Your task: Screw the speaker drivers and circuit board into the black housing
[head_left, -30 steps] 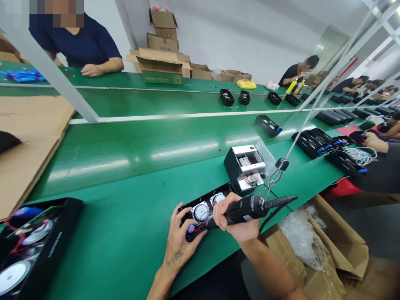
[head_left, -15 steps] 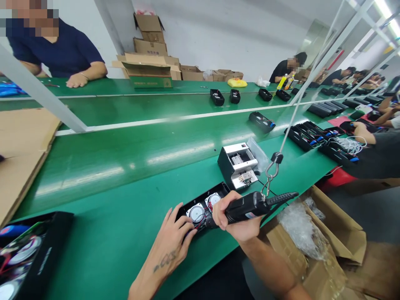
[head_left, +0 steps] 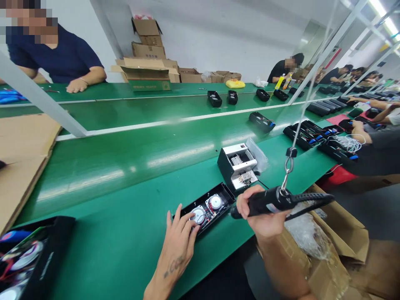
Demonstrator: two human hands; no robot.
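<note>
A long black speaker case [head_left: 224, 192] lies open side up on the green bench, with two round speaker drivers [head_left: 215, 202] and red and black wires inside. My left hand [head_left: 179, 233] holds the case's left end, fingers spread over the rim and the nearer driver. My right hand [head_left: 265, 221] is wrapped round a black electric screwdriver [head_left: 268, 204], which hangs from a cord by a metal hook [head_left: 289, 164]. The screwdriver's front end is off the case's right side, apart from it. Its tip is hard to make out.
Behind the case stands a black and silver screw feeder [head_left: 237, 164]. Another filled case [head_left: 34, 250] sits at the near left, below a cardboard sheet [head_left: 25, 154]. Open cartons with plastic wrap [head_left: 304, 233] are at the right. Several people work along the line; a white frame post [head_left: 46, 91] rises left.
My right hand has drawn the screwdriver back to the right, off the case, uncovering its right end. My left hand stays at the case and has shifted slightly right in view.
</note>
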